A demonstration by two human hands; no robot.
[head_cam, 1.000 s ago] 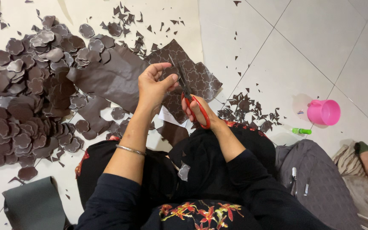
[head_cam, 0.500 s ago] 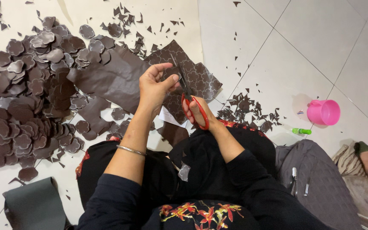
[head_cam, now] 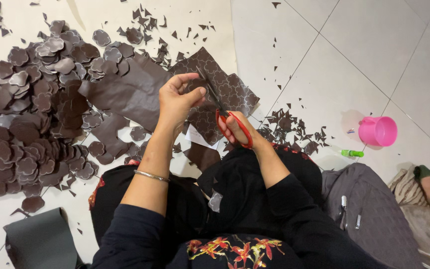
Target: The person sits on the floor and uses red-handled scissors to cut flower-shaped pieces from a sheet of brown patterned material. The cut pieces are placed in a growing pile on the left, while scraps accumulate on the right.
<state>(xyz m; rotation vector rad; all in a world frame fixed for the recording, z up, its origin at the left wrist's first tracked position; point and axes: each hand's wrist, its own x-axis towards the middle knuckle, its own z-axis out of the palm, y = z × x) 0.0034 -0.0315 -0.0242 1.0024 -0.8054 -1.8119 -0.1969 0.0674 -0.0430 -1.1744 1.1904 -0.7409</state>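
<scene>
Above the lap, left hand [head_cam: 177,99] pinched a small dark brown piece [head_cam: 196,85] just left of red-handled scissors [head_cam: 225,112], clamped in right hand [head_cam: 237,130], blades angled up-left toward it, flower cutouts pile [head_cam: 31,109] far left.

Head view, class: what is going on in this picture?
A person sits on a tiled floor cutting dark brown sheet material. The right hand works red-handled scissors, while the left hand pinches a small brown piece at the blades. A pile of flower-shaped cutouts lies to the left, scraps and a pink cup to the right.
</scene>
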